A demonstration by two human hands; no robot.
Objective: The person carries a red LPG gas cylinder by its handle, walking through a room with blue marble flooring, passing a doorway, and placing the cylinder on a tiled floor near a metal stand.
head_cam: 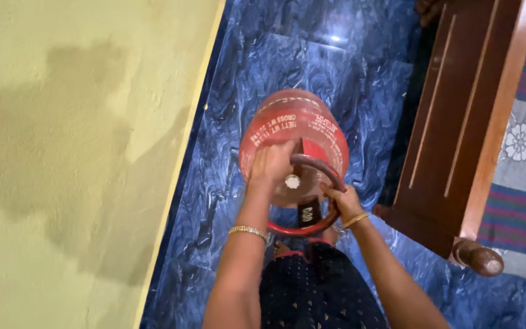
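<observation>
Red gas cylinder (293, 143) stands on the blue marble floor (360, 67), between the yellow wall (80, 152) and a wooden bed frame (458, 122). Long axis near vertical, top ring toward camera, slightly tilted. Left hand (270, 166) and right hand (343, 201) both clenched on the ring. Risk: slick floor, heavy load; could tip, or slip onto feet.

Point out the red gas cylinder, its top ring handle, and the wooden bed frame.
Red gas cylinder (287, 125), head view, on its upper shoulder.
Ring handle (315, 163), head view, on the far arc between the two hands.
Wooden bed frame (458, 116), head view, on the dark side board.
</observation>
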